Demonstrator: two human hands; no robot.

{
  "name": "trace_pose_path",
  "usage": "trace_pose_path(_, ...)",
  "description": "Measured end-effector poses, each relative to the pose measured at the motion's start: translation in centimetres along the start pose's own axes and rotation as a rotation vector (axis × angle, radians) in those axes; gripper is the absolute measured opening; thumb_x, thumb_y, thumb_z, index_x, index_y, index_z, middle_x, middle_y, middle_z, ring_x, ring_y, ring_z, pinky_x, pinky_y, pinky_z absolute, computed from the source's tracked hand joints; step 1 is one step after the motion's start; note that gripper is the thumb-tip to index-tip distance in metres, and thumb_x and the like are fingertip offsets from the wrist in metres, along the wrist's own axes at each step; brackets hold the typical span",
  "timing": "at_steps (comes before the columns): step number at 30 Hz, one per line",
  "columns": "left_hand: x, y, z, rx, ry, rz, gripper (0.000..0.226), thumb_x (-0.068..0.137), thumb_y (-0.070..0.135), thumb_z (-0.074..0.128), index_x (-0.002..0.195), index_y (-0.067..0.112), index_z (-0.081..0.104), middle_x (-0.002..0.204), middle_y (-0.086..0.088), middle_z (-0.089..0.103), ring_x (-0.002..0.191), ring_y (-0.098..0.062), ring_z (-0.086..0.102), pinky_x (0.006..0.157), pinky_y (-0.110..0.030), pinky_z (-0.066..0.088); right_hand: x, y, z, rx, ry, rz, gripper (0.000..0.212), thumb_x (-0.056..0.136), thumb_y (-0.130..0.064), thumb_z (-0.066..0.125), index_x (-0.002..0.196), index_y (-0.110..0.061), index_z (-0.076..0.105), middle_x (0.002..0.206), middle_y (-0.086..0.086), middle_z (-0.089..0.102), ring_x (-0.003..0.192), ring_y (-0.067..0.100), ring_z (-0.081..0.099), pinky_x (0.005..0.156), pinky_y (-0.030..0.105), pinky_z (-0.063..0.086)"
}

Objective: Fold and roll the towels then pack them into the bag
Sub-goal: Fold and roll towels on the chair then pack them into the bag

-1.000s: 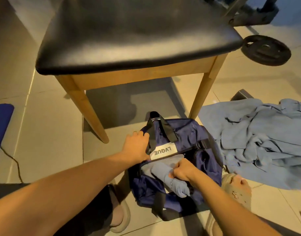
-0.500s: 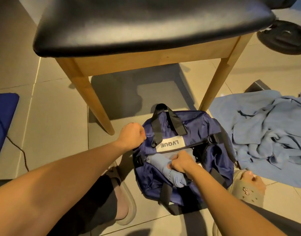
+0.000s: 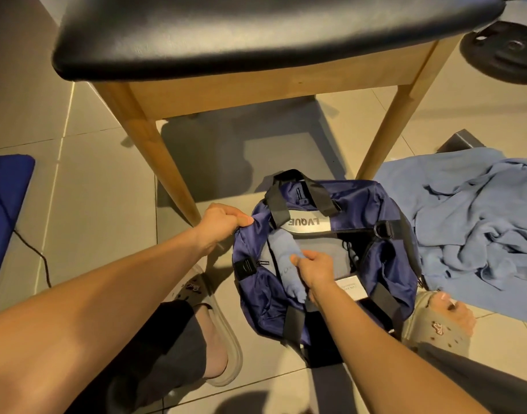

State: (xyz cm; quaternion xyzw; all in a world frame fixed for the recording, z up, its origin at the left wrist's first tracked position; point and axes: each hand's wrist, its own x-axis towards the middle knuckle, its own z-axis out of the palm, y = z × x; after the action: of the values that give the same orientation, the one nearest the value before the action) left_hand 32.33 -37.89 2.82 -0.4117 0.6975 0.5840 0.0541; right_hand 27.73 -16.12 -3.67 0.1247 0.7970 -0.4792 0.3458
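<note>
Left hand: grip pinched on the left rim of the bag, holding the mouth wide. Right hand: grip closed round a towel roll, which lies slantwise in the mouth near the bag's left end, partly inside. The bag sits on the floor between the person's feet, just in front of a chair leg. Loose towels are heaped on the floor beside the bag's right end, not yet folded.

Risks:
- The roll's near end pokes out toward the near rim. Pushed down by the middle, it may unwind or catch on the zip edge.
- The left pinch takes only a little thin fabric (slick-looking). If it slips, the mouth would likely sag over the roll.
- A roll left crosswise could waste room for the rest.

Hidden:
- The bag's depth and anything under the roll.
- The right fingers beneath the roll.
- The bag's near end, behind the right forearm.
- The number of towels in the heap, which is cut off at the right.
</note>
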Motion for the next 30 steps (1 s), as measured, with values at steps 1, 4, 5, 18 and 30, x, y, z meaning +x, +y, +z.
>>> trace_pose_path(1,0.0,-0.2,0.0,-0.011,-0.001,-0.006,0.011,0.082,0.005,0.081,0.091,0.000,0.079,0.085,-0.009,0.075,0.077,-0.016,0.067,0.059,-0.016,0.052,-0.4,-0.3,0.4,-0.009,-0.041,-0.056,0.019,0.091,-0.003,0.069,0.109,0.004,0.073,0.098,0.014,0.070,0.088,0.021,0.060,0.089,0.044,0.053)
trace_pose_path(4,-0.2,-0.3,-0.2,0.007,-0.021,-0.045,0.011,0.082,0.007,0.081,0.091,0.002,0.079,0.084,-0.007,0.076,0.075,-0.016,0.069,0.060,-0.018,0.052,0.0,-1.9,1.0,-0.080,-0.163,-0.212,0.021,0.090,0.005,0.061,0.101,-0.010,0.069,0.092,0.008,0.066,0.078,0.014,0.056,0.075,0.032,0.046)
trace_pose_path(5,-0.2,-0.4,-0.3,0.017,-0.012,-0.051,0.009,0.082,0.008,0.081,0.089,0.003,0.079,0.082,-0.006,0.075,0.074,-0.014,0.068,0.059,-0.017,0.051,0.7,-2.3,1.3,-0.085,-0.115,-0.239,0.019,0.088,0.005,0.060,0.096,-0.011,0.067,0.089,0.008,0.065,0.077,0.017,0.056,0.073,0.029,0.043)
trace_pose_path(18,0.8,-1.7,1.5,0.449,0.122,0.154,0.020,0.085,0.024,0.079,0.066,0.029,0.073,0.079,0.009,0.073,0.087,-0.020,0.068,0.075,-0.031,0.053,1.5,-0.9,1.5,-0.342,-0.070,-0.203,0.012,0.078,0.001,0.067,0.086,-0.008,0.066,0.066,-0.001,0.054,0.073,0.022,0.055,0.066,0.028,0.041)
trace_pose_path(30,-0.6,-3.1,6.2,1.436,0.005,0.815,0.099,0.064,0.083,0.063,0.136,0.015,0.057,0.128,-0.003,0.055,0.115,-0.027,0.046,0.093,-0.041,0.035,-1.1,-1.9,-3.1,-1.463,-0.371,-0.402,0.035,0.095,-0.029,0.055,0.126,-0.012,0.054,0.132,0.013,0.062,0.122,0.033,0.057,0.104,0.041,0.035)
